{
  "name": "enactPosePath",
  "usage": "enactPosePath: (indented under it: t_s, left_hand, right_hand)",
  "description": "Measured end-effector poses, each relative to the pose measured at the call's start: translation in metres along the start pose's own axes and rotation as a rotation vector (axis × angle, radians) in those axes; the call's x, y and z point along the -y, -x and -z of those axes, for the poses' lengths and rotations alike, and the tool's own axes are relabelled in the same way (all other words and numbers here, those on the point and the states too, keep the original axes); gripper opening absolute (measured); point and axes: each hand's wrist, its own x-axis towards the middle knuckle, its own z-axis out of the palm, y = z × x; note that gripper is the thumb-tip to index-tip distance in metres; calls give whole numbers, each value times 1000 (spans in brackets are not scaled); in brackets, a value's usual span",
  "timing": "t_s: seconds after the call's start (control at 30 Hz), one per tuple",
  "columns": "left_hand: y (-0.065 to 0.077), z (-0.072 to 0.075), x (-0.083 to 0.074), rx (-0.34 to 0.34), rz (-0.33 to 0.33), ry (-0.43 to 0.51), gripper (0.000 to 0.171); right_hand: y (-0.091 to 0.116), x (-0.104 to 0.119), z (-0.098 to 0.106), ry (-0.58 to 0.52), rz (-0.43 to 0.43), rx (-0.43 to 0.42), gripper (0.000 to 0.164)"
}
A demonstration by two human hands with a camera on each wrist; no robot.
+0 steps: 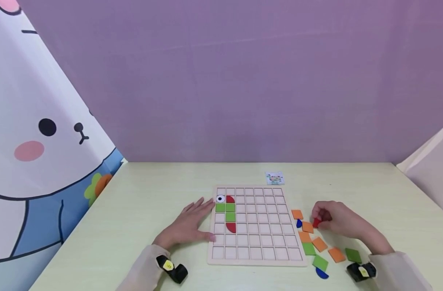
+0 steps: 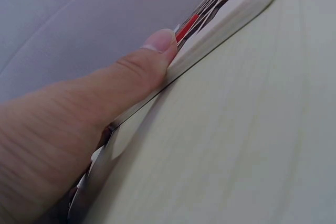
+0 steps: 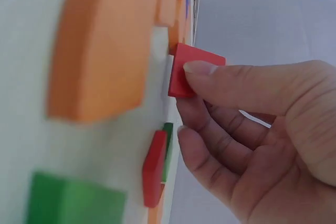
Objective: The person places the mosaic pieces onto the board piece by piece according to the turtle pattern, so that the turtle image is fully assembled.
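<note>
My right hand point(image 1: 338, 220) pinches a red square tile point(image 3: 197, 53) between thumb and fingers, over the loose pieces right of the board. Another red piece point(image 3: 154, 169) lies near the fingers in the right wrist view. On the left, my left hand point(image 1: 188, 226) is spread beside the wooden grid board point(image 1: 257, 264), its thumb point(image 2: 152, 59) pressing the edge. Set in the board's left columns are a round eye tile point(image 1: 220, 199), several green squares point(image 1: 230, 217), and a red quarter-round piece above point(image 1: 230, 199) and another below point(image 1: 231, 228).
Right of the board lie several orange squares point(image 1: 320, 244), several green squares point(image 1: 353, 255) and blue rounded pieces point(image 1: 322, 273). A small printed card point(image 1: 274, 178) lies behind the board. A purple wall point(image 1: 257, 101) stands beyond the table point(image 1: 163, 182).
</note>
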Motion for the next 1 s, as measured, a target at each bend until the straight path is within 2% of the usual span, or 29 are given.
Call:
enactPosePath:
  t_s: [0.1,0.33,0.4,0.67,0.77,1.0]
  left_hand:
    - [0,0,0,2,3,1,101]
    - [1,1,-2,2,8,8,100]
    - [1,1,-2,3,9,8,100]
    - [2,2,-3,4,11,14,100]
    - [2,2,-3,5,11,15,100]
    - [2,2,-3,8,11,7,100]
  right_hand:
    - [-3,5,3,-19,1,-13,18]
    - [-14,15,7,10,142,-85,14]
    - [-18,18,7,4,159,-97,15]
    - [-39,36,-1,-70,238,-74,17]
    - [-49,42,-5,-93,242,-55,17]
    - [-69,55,-15,-136,186,-34,14]
